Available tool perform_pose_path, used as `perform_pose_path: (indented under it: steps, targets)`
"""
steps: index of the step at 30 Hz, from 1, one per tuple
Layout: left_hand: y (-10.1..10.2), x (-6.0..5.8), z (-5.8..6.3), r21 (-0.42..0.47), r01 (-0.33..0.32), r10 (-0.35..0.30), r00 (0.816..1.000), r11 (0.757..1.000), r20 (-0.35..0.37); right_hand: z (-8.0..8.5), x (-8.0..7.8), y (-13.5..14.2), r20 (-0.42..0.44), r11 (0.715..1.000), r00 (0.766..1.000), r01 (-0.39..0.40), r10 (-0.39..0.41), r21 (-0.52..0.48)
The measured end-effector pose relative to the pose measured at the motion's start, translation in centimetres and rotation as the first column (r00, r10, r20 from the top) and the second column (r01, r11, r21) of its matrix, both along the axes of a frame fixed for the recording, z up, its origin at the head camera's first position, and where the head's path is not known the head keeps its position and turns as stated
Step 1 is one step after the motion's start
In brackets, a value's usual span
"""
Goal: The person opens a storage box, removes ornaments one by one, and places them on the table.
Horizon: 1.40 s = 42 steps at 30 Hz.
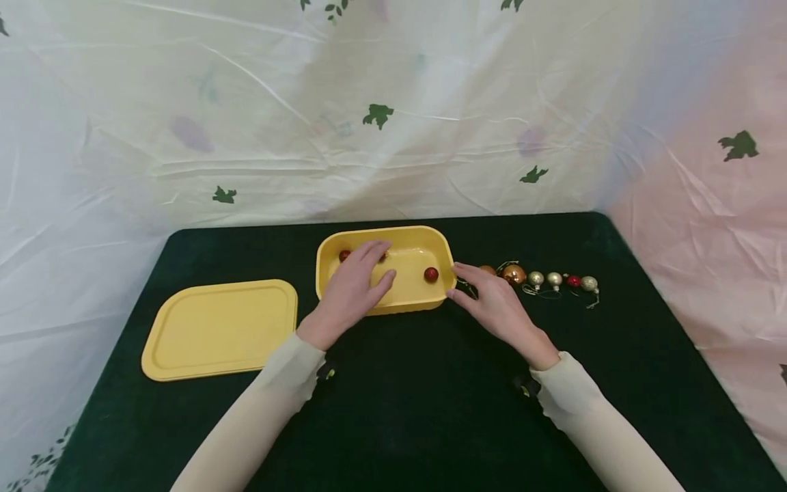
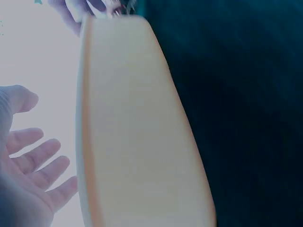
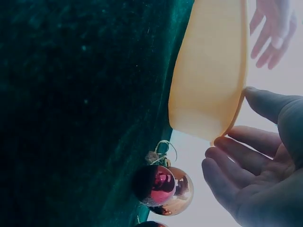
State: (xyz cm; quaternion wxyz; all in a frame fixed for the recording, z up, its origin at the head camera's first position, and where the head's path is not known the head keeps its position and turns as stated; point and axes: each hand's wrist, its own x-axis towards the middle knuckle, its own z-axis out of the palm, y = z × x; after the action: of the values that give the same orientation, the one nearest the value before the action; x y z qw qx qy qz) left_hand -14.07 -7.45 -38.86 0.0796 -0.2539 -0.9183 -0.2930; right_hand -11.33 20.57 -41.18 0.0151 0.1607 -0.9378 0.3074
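Note:
A yellow box (image 1: 402, 302) stands near the back middle of the table with red ball ornaments inside, one of them (image 1: 431, 275) toward its right end. My left hand (image 1: 353, 283) hovers over the box's left part, fingers spread and relaxed, holding nothing; it partly covers another red ball (image 1: 384, 257). At the box's right end, my right hand (image 1: 494, 301) touches the rim with its thumb and fingertips. The right wrist view shows that thumb on the rim and the fingers loosely extended near the corner, with a shiny copper ornament (image 3: 182, 194) below them.
Right of the box lies a row of ball ornaments with string loops, including a copper one (image 1: 514, 275), a small red one (image 1: 574, 281) and a pale gold one (image 1: 589, 283). A yellow lid (image 1: 224, 328) lies flat on the dark green tabletop (image 1: 406, 410) to the left. Patterned cloth (image 1: 381, 171) hangs behind.

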Motion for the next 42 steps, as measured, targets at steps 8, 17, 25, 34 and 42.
perform_pose_path:
  steps: [8, 17, 25, 34, 42]
  targets:
    - [3.9, -1.2, -0.3, 0.138, 0.033, -0.057, 0.984, 0.990, 0.170, 0.0, 0.0, 0.1, 0.000, 1.000, 1.000, -0.008, 0.008, 0.001]
    - [6.3, -2.8, -1.4, 0.080, 0.041, -0.065, 0.944, 0.996, 0.322, 0.1, -0.1, 0.2, -0.009, 1.000, 1.000, -0.022, 0.022, 0.001]
    - [7.6, -4.3, -1.5, -0.030, 0.072, -0.056, 0.928, 0.997, 0.368, 0.2, -0.2, 0.3, -0.006, 1.000, 1.000, -0.025, 0.025, 0.004]
    - [8.2, -5.5, -2.4, -0.070, 0.077, -0.043, 0.917, 0.995, 0.398, 0.1, -0.3, 0.3, -0.005, 0.999, 0.999, -0.038, 0.038, -0.015]
    - [8.4, -5.9, -2.8, -0.062, 0.089, -0.058, 0.918, 0.994, 0.391, 0.1, -0.3, 0.5, -0.003, 0.999, 0.999, -0.038, 0.038, -0.022]
